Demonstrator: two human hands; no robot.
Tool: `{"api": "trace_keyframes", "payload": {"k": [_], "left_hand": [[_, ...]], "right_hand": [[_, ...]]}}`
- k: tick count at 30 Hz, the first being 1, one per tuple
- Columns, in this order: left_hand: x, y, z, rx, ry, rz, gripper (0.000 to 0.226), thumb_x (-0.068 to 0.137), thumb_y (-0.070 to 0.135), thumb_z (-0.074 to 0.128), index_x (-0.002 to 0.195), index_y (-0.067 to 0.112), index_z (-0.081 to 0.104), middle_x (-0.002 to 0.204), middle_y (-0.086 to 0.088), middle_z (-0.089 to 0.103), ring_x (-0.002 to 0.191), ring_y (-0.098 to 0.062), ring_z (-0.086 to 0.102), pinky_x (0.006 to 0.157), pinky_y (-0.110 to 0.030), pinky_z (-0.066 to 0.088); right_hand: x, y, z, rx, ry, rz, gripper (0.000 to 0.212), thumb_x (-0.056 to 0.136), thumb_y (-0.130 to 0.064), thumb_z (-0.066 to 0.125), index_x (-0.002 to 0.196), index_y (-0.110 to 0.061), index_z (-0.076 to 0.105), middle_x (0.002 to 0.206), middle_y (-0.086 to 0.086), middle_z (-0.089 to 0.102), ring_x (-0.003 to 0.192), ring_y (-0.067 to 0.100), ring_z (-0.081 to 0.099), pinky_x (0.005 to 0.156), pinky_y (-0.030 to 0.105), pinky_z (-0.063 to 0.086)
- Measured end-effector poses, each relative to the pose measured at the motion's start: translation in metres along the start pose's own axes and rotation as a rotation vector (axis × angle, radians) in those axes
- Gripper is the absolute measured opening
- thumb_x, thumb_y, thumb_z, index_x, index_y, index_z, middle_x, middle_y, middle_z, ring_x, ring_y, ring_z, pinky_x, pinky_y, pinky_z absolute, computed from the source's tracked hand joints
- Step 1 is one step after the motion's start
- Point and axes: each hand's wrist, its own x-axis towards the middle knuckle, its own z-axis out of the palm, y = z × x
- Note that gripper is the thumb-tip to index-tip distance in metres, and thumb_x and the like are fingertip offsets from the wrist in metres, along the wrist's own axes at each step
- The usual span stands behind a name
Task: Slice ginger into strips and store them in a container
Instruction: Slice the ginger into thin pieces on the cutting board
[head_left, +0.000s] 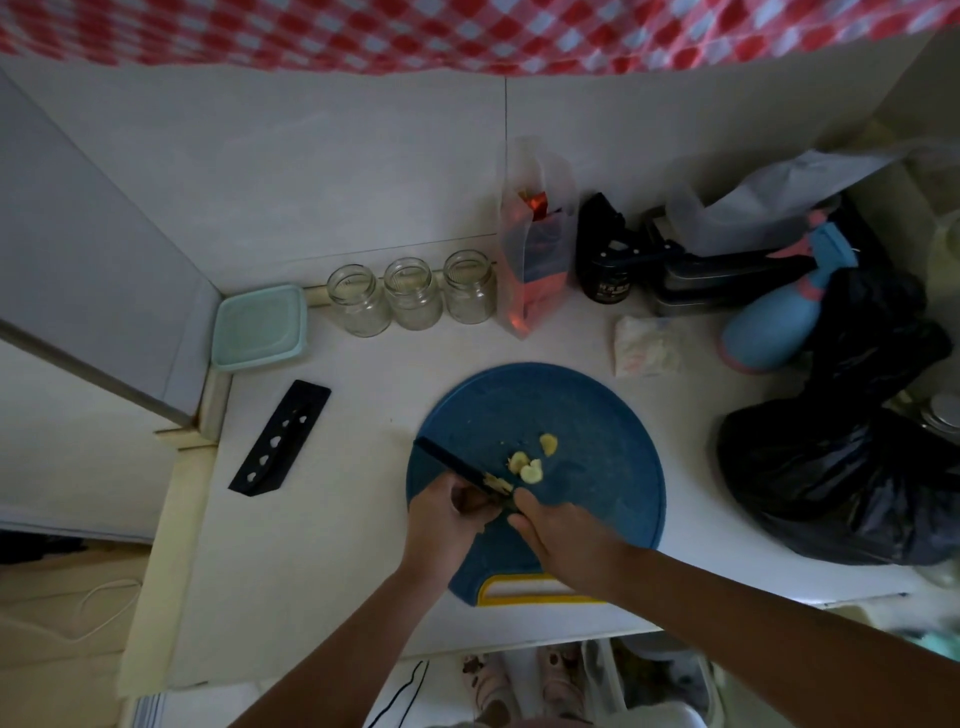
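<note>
Head view looks straight down on a white bench (322, 519) set against pale wall tiles, with a red-and-white checked cloth (467, 31) hanging across the top. A round blue cutting board (545, 405) with a yellow handle slot lies near the front edge. The left grip (447, 519) curls around a brownish ginger piece (464, 500) at the board's left side. The right grip (561, 535) is closed on the handle end of a dark knife (447, 462), whose blade points away to the left. Pale cut ginger slices (524, 466) lie just beside the blade, near the middle of the board.

Along the back wall stand three open glass jars (413, 293) in a row, with a teal lidded container (260, 327) in the corner to their left. A black knife sheath (283, 441) lies left of the board. To the right are an orange-tinted plastic bag (535, 260), a blue spray bottle (774, 322) and a black bin bag (841, 467).
</note>
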Motion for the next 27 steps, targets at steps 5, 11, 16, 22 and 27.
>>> {"api": "trace_keyframes", "payload": {"k": [5,11,16,22,27], "left_hand": [[0.001,-0.004,0.000,0.004,0.001,0.013,0.029,0.068,0.016,0.083,0.086,0.020,0.061,0.080,0.009,0.066,0.068,-0.003,0.064,0.064,-0.020,0.053],[0.002,-0.006,0.001,0.037,0.007,0.023,0.032,0.067,0.018,0.084,0.090,0.018,0.061,0.082,0.005,0.067,0.069,-0.009,0.065,0.064,-0.022,0.054],[0.002,-0.006,0.001,0.014,-0.012,-0.003,0.032,0.069,0.015,0.082,0.094,0.014,0.061,0.083,0.000,0.068,0.059,-0.004,0.064,0.057,-0.017,0.052],[0.002,-0.005,0.000,0.006,-0.021,0.005,0.033,0.069,0.014,0.082,0.095,0.014,0.062,0.085,0.000,0.067,0.066,-0.007,0.064,0.059,-0.016,0.051],[0.001,-0.004,-0.003,-0.036,-0.044,0.007,0.036,0.070,0.014,0.082,0.099,0.014,0.061,0.089,0.001,0.066,0.072,-0.004,0.065,0.059,-0.017,0.053]], "right_hand": [[0.003,0.012,-0.005,0.113,0.042,-0.078,0.069,0.092,-0.062,0.005,0.108,-0.008,0.045,0.076,0.015,0.061,0.061,0.027,0.055,0.060,0.038,0.045],[0.014,0.013,-0.006,0.156,0.014,-0.054,0.029,0.103,-0.030,0.030,0.106,-0.006,0.046,0.075,0.014,0.059,0.056,0.017,0.046,0.061,0.033,0.040],[0.019,0.013,-0.003,0.146,0.011,-0.048,0.029,0.103,-0.028,0.031,0.109,-0.004,0.047,0.077,0.016,0.060,0.051,0.008,0.040,0.060,0.028,0.035],[0.032,0.009,-0.002,0.143,0.004,-0.022,0.030,0.103,-0.027,0.032,0.111,-0.002,0.047,0.088,0.018,0.058,0.067,0.018,0.046,0.066,0.033,0.040],[0.033,0.011,-0.001,0.194,0.018,0.072,0.033,0.103,-0.032,0.033,0.120,-0.006,0.042,0.096,0.015,0.062,0.076,0.022,0.058,0.071,0.032,0.047]]}}
